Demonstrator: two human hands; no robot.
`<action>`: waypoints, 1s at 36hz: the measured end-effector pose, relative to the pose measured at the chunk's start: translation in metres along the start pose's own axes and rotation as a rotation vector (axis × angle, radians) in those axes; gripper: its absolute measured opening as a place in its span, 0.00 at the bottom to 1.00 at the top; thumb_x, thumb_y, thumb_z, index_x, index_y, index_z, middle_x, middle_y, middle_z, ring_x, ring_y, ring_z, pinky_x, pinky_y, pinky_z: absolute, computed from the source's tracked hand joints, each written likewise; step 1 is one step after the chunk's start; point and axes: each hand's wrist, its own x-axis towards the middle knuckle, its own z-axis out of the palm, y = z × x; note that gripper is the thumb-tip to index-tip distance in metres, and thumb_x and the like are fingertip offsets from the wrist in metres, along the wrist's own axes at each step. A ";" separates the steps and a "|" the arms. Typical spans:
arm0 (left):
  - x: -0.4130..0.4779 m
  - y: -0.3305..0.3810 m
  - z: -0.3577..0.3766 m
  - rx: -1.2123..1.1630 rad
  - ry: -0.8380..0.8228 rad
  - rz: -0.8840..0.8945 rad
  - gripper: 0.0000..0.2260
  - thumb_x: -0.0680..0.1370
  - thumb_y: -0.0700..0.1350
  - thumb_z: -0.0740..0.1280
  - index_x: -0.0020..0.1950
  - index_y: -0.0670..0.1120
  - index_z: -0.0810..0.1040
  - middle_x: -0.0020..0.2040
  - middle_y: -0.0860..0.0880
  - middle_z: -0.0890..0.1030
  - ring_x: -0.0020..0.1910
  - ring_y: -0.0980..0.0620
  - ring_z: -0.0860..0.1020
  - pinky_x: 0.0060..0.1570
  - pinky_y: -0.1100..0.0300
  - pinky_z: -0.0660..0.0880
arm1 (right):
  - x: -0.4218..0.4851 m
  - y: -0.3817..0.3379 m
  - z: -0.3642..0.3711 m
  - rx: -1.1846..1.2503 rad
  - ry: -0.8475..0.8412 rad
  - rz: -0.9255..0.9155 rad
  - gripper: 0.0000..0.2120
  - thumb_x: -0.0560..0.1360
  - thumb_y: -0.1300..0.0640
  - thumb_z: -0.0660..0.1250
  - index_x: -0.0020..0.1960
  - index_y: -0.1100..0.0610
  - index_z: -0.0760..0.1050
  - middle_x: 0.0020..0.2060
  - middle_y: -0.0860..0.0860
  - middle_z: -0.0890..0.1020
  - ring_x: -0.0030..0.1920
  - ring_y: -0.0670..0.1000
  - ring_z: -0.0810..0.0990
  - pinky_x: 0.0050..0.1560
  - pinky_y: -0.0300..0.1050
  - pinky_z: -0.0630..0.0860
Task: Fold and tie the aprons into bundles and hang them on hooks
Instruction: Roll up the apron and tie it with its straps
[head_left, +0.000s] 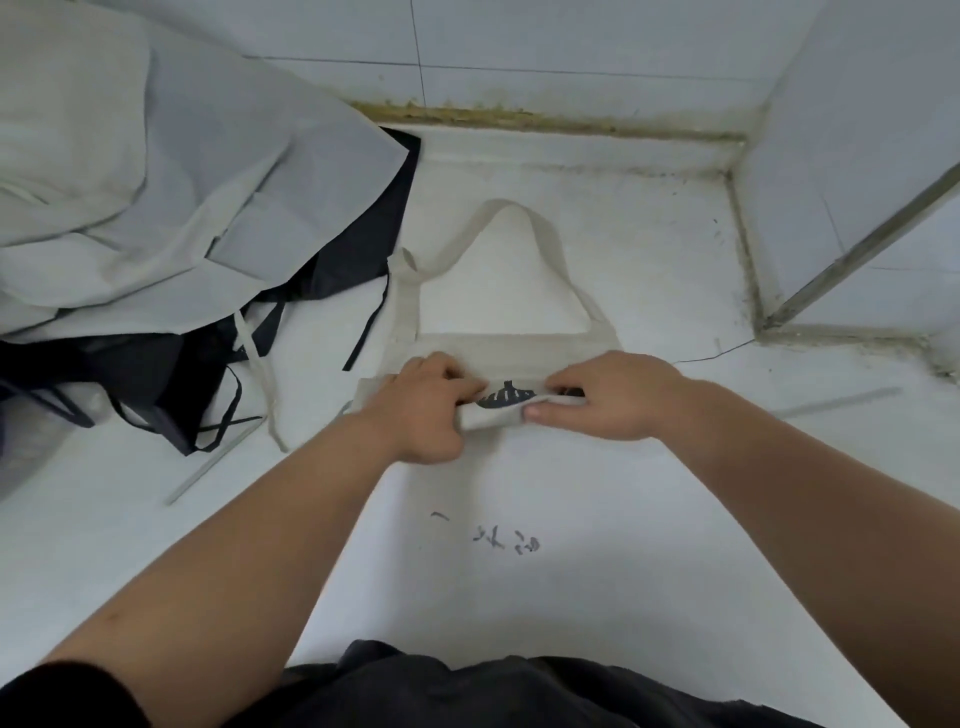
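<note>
We've got both hands, left (423, 402) and right (605, 397), pinching the rolled beige apron (498, 348) on the counter (519, 571).

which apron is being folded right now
The beige apron with the dark print, gripped by left hand and right hand; the grey apron and black apron lie heaped aside.

Place: a tiled utility or kitchen corner is suggested.
Signs: white wall tiles (571, 36), stained sealant (519, 118), white tabletop (597, 545), aprons (156, 182) heaped.
</note>
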 end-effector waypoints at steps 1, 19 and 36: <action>-0.001 0.000 -0.008 -0.050 -0.060 -0.021 0.26 0.72 0.42 0.63 0.69 0.59 0.71 0.65 0.52 0.69 0.64 0.49 0.68 0.63 0.53 0.68 | -0.002 -0.001 -0.007 0.068 -0.054 0.004 0.28 0.68 0.25 0.54 0.55 0.42 0.76 0.52 0.39 0.78 0.57 0.48 0.74 0.51 0.44 0.70; 0.015 -0.015 -0.028 0.551 0.104 -0.196 0.21 0.79 0.53 0.61 0.70 0.51 0.63 0.67 0.47 0.68 0.65 0.45 0.67 0.59 0.50 0.63 | 0.021 0.023 -0.022 -0.341 0.149 0.226 0.24 0.74 0.41 0.63 0.66 0.50 0.67 0.59 0.51 0.75 0.60 0.55 0.72 0.61 0.52 0.64; -0.014 -0.027 0.053 0.073 0.170 -0.246 0.27 0.81 0.60 0.39 0.77 0.55 0.36 0.78 0.51 0.34 0.76 0.52 0.34 0.73 0.51 0.33 | 0.005 0.012 0.055 -0.028 0.166 0.260 0.33 0.79 0.38 0.43 0.78 0.54 0.41 0.77 0.56 0.42 0.77 0.55 0.45 0.75 0.48 0.39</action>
